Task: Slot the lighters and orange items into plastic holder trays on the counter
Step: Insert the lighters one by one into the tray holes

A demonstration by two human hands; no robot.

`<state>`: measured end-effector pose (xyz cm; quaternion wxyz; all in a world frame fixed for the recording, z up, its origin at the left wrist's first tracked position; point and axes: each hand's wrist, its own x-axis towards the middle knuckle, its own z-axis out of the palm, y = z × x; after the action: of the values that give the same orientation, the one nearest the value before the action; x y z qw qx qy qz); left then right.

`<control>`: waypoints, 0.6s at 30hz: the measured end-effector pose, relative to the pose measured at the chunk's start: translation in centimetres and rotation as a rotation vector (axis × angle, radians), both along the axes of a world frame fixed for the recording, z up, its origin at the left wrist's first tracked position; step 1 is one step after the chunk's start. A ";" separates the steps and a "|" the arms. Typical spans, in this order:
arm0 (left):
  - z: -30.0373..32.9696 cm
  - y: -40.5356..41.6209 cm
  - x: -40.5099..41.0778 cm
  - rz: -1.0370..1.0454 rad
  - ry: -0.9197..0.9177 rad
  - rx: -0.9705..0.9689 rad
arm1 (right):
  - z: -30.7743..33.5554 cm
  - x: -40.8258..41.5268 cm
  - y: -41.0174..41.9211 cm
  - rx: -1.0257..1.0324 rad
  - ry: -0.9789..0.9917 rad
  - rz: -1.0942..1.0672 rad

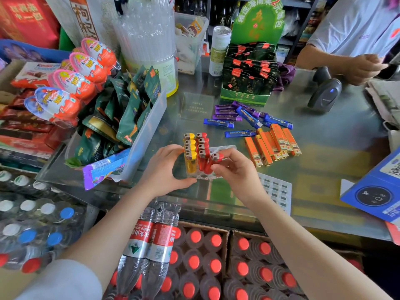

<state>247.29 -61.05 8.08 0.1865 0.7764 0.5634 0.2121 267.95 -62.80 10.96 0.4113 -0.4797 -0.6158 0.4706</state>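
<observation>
A clear plastic holder tray (225,148) lies on the glass counter, with a row of yellow lighters (190,149) and a row of red lighters (203,146) standing in it. My left hand (166,169) grips the tray's left front corner. My right hand (236,169) pinches a tilted red lighter (213,162) at the front of the red row. Several orange items (272,145) lie in a loose bunch to the right. Blue and purple lighters (249,119) are scattered behind them.
A clear bin of green snack packets (121,122) stands close on the left. A green display box (249,74) and a barcode scanner (324,94) sit at the back. Another person's hand (365,68) rests far right. A blue payment stand (376,189) is at right. Bottled water (194,263) is stacked below.
</observation>
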 end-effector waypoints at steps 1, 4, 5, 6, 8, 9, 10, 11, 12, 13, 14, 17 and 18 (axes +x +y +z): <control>0.0 0.0 0.0 0.000 -0.001 0.002 | -0.1 0.0 0.1 0.013 -0.014 0.004; 0.0 0.0 0.0 -0.006 -0.008 0.007 | 0.0 -0.2 0.4 0.083 -0.087 0.053; 0.0 -0.1 0.0 -0.008 -0.009 0.008 | 0.0 -0.3 0.4 0.111 -0.115 0.069; 0.0 -0.1 0.0 -0.010 -0.009 0.009 | 0.0 -0.4 0.3 0.142 -0.140 0.079; 0.0 -0.1 0.0 -0.011 -0.008 0.008 | -0.2 -0.6 0.1 0.219 -0.185 0.085; 0.0 -0.1 0.0 -0.011 -0.008 0.006 | -0.3 -0.5 0.1 0.248 -0.205 0.081; 0.0 -0.1 0.0 -0.010 -0.008 0.004 | -0.3 -0.3 0.1 0.260 -0.230 0.073; 0.0 -0.1 0.0 -0.009 -0.010 0.002 | -0.2 -0.1 0.2 0.262 -0.265 0.065; 0.0 -0.1 0.0 -0.008 -0.011 0.001 | -0.1 0.2 0.3 0.260 -0.310 0.063; 0.0 -0.1 0.0 -0.008 -0.010 0.000 | -0.1 0.3 0.3 0.257 -0.352 0.068; 0.0 0.0 0.0 -0.009 -0.009 0.000 | 0.0 0.4 0.3 0.255 -0.380 0.077; -0.1 0.0 0.0 -0.010 -0.002 0.003 | 0.5 -0.4 0.3 0.284 -0.431 0.121; -0.1 0.0 0.0 -0.008 0.000 0.005 | 0.6 -0.8 0.4 0.304 -0.462 0.136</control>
<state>247.30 -61.08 7.97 0.1855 0.7792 0.5598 0.2125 267.19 -62.35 11.59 0.2948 -0.4645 -0.7876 0.2775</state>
